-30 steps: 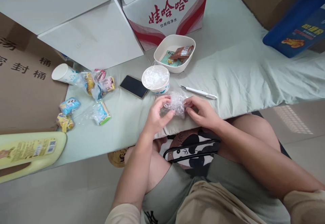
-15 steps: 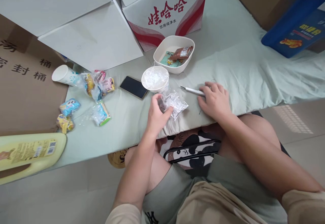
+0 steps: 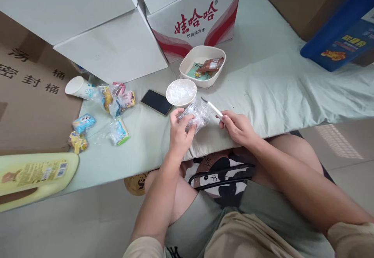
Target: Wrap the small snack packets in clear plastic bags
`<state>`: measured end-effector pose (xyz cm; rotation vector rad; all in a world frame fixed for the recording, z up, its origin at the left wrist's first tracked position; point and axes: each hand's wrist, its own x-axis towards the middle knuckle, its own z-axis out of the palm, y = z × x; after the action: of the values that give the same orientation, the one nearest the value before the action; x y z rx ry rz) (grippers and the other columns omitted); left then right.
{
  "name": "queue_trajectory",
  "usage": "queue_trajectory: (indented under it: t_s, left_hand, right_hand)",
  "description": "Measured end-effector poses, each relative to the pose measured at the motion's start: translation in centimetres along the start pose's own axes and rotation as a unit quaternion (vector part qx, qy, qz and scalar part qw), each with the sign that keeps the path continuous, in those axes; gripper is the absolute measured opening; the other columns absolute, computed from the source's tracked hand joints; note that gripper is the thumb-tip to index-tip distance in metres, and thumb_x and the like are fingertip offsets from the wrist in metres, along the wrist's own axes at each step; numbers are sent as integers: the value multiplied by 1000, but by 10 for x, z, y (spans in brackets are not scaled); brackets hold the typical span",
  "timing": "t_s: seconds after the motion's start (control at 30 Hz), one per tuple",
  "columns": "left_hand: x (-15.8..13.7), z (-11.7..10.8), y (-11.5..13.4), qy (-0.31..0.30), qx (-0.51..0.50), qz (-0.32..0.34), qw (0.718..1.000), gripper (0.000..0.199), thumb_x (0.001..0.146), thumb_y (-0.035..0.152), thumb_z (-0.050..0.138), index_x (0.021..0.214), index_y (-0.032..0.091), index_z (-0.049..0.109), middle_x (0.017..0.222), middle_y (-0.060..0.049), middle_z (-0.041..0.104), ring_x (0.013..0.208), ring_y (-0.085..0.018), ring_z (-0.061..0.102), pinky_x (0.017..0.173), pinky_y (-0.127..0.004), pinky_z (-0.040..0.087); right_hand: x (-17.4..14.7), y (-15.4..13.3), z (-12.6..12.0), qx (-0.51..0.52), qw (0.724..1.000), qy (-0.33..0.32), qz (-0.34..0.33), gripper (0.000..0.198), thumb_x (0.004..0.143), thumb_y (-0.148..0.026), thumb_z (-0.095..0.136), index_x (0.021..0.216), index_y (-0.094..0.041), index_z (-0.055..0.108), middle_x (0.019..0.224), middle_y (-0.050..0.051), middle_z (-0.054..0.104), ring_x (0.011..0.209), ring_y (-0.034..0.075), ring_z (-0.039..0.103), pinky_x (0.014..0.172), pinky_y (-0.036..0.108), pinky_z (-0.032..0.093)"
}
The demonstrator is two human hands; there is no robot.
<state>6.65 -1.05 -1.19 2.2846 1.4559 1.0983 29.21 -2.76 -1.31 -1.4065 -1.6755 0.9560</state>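
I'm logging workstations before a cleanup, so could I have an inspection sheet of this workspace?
Surface: wrinkled pale green cloth.
Job's things: crinkled plastic packet; white-handled blade, tip near it.
Clutter: phone; white paper cup; loose snack packets; cream bowl with packets inside.
Hands: left hand holds the plastic; right hand grips the handle.
Cables: nothing seen.
Surroundings: stacked cartons; blue container; yellow bottle.

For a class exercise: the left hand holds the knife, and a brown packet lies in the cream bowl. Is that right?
No, not the left hand: the head view shows the right hand holding the knife. The brown packet does lie in the cream bowl.
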Motion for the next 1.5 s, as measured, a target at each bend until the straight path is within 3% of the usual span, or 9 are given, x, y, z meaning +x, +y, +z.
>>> queue_trajectory:
  t_s: [0.13, 0.3, 0.5, 0.67, 0.83, 0.97, 1.13, 1.27, 1.5]
  left_hand:
    - [1, 1, 3, 4, 31, 26, 999, 12, 84, 14, 65, 93, 22, 64, 122, -8, 53, 109, -21, 61, 83, -32, 55]
    - [3, 2, 4, 36, 8, 19, 999, 26, 77, 12, 73, 94, 23, 55, 117, -7, 58, 108, -21, 62, 87, -33, 55]
    - [4, 2, 1, 38, -1, -13, 999, 35, 78, 15, 72, 105, 23, 51, 119, -9, 59, 113, -22, 61, 86, -34, 55]
    - [4, 2, 2, 64, -4, -7, 998, 34, 75, 12, 72, 101, 22, 53, 117, -9, 59, 112, -22, 61, 88, -35, 53]
    - [5, 1, 1, 108, -93, -88, 986, 32, 74, 18, 75, 97, 22, 52, 119, -8, 60, 113, -22, 60, 79, -29, 52]
    - [9, -2, -2, 159, -188, -185, 951, 39, 72, 27, 79, 96, 23, 48, 121, -8, 59, 106, -19, 62, 77, -26, 51]
    - [12, -5, -6, 189, -261, -248, 914, 45, 70, 33, 82, 99, 23, 49, 110, -4, 59, 89, -13, 61, 75, -23, 49]
    - [12, -5, -6, 171, -275, -271, 906, 43, 72, 36, 80, 100, 22, 52, 97, -1, 57, 79, -11, 56, 72, -21, 46]
    - [13, -7, -4, 177, -265, -269, 909, 43, 72, 38, 78, 100, 22, 51, 93, 1, 55, 76, -10, 55, 71, -21, 45]
  right_hand:
    - [-3, 0, 5, 33, 998, -49, 8, 39, 101, -41, 32, 91, -20, 64, 64, 0, 66, 53, 14, 56, 63, 28, 43]
    - [0, -5, 5, 0, 992, -123, 5, 40, 100, -36, 33, 79, -20, 62, 69, 2, 71, 58, 15, 59, 67, 28, 42]
    - [0, -10, 2, -14, 991, -130, 13, 42, 99, -35, 32, 74, -19, 62, 62, 1, 66, 54, 13, 54, 64, 27, 39]
    - [-2, -10, 0, -14, 990, -136, 20, 42, 99, -33, 33, 73, -19, 63, 61, 0, 65, 54, 13, 53, 64, 27, 39]
    - [-1, -12, -1, -19, 988, -148, 32, 40, 99, -32, 34, 75, -19, 63, 68, 2, 71, 55, 13, 53, 65, 27, 40]
    - [0, -13, -1, -31, 986, -159, 27, 41, 99, -31, 34, 73, -19, 63, 68, 2, 71, 56, 14, 55, 65, 27, 40]
    - [0, -11, -1, -37, 987, -156, 9, 38, 99, -32, 34, 78, -19, 63, 69, 2, 71, 55, 14, 55, 63, 27, 39]
    - [0, -9, 0, -68, 987, -147, -10, 36, 98, -32, 34, 76, -20, 59, 63, 2, 65, 53, 14, 52, 61, 27, 36]
    - [0, -10, 1, -100, 983, -151, -13, 33, 97, -33, 36, 78, -20, 60, 58, 0, 58, 52, 14, 49, 61, 27, 34]
